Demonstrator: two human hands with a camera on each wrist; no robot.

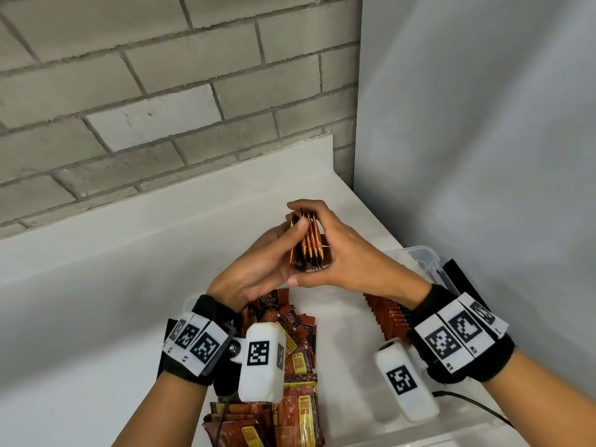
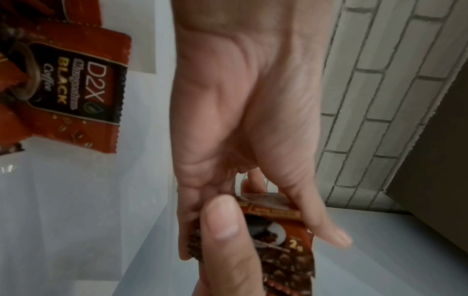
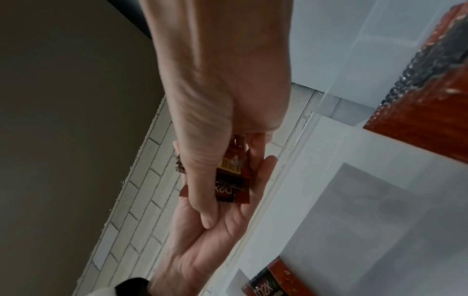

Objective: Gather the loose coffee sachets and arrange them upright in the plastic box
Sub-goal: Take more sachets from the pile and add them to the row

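Head view, nearest first: both forearms enter from the bottom edge, each with a black wrist strap carrying marker tags and a white camera housing. Loose pile of coffee sachets (image 1: 283, 382) lies under the left wrist, jumbled flat, overlapping. To its right, a row of sachets (image 1: 388, 317) stands on edge inside the plastic box (image 1: 425, 258), packed against the box's right side; clear wall and rim visible past the right wrist. Whether the loose pile also lies within the box cannot be told.

Beyond the pile, both hands meet above the white counter (image 1: 113, 253). Left hand (image 1: 258, 269) is palm up, fingers curled under a small stack of sachets (image 1: 308, 243), thumb pressed on the stack's near-left face. Right hand (image 1: 338, 253) closes from the other side: thumb along the bottom edge, fingers wrapped over the top. Stack held on edge, about five sachets, edges aligned, clear of the counter.

Left wrist view: left thumb (image 2: 321, 210) and right thumb (image 2: 222, 220) both bear on the sachet face.

Farthest: grey brick wall (image 1: 161, 91) behind the counter, plain wall at right.
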